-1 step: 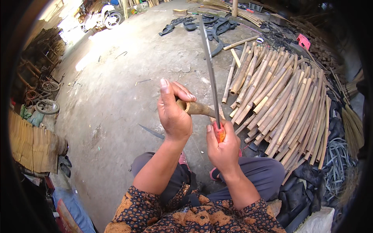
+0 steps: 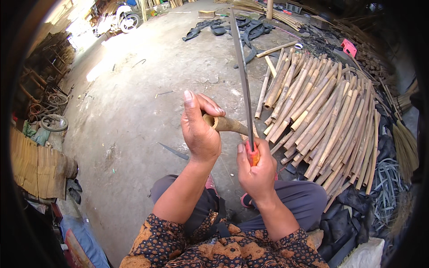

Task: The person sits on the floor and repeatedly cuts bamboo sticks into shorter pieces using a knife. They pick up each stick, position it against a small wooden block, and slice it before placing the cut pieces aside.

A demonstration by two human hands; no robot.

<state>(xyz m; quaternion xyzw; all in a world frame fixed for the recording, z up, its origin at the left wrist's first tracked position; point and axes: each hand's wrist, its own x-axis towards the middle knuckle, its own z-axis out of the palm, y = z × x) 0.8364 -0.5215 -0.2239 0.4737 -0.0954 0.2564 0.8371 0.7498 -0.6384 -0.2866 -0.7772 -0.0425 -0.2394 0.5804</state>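
My left hand [image 2: 200, 129] curls its fingers round one end of a short bamboo pole [image 2: 230, 125], its thumb standing up. The pole's hollow end faces left. Its other end runs behind the blade toward my right hand [image 2: 258, 172], and how it ends there is hidden. That hand grips the red-orange handle of a long, narrow-bladed tool [image 2: 244, 82], held nearly upright with the blade pointing away. Seen almost edge-on, the blade does not show whether it has teeth. On the floor beyond my left forearm lies a flat grey blade [image 2: 173, 151], partly hidden by the arm.
A large pile of cut bamboo poles [image 2: 326, 120] spreads over the floor at the right. Dark rubber strips [image 2: 250, 31] lie farther off. Bicycle wheels [image 2: 54, 122] and stacked flat wooden pieces [image 2: 40, 167] line the left side. A motorbike [image 2: 127, 20] stands far back.
The tool in my right hand has turned very slightly, its handle tilting a little. My left hand and the bamboo pole stay where they were.
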